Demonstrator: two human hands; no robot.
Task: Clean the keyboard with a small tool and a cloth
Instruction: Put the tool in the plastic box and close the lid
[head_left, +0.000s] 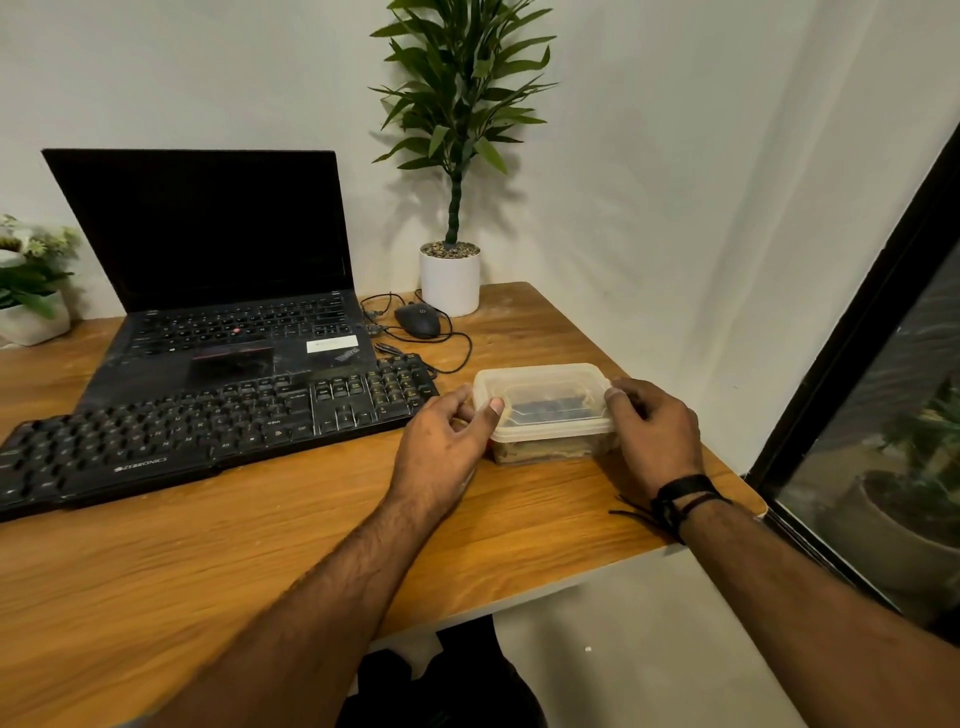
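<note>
The left hand (441, 447) is pinching the left end of a translucent plastic container (545, 410), its thumb lying over the lid's rim and the other fingers curling against the side wall. The right hand (652, 434) is gripping the opposite end in the same way, thumb on the lid, fingers wrapping down the wall (a black wristband (680, 496) is circling that wrist). The container is sitting lidded on the wooden desk (260, 571), close to the right edge and roughly midway between the front and back edges; something dark and something tan are showing through the plastic, too blurred to identify.

Just left of the left hand, the black Zebronics keyboard (208, 431) is lying at a slant, its right end near the knuckles and its left end running off toward the desk's left side. Behind it, an open ThinkPad laptop (218, 291) is standing with a dark screen. A black wired mouse (417, 319) is resting among loose cable near the back edge, beside a white potted plant (450, 280) in the back right corner. A second plant pot (34, 317) is sitting at the back left.

A broad bare stretch of desk is lying open along the front edge, under both forearms.
</note>
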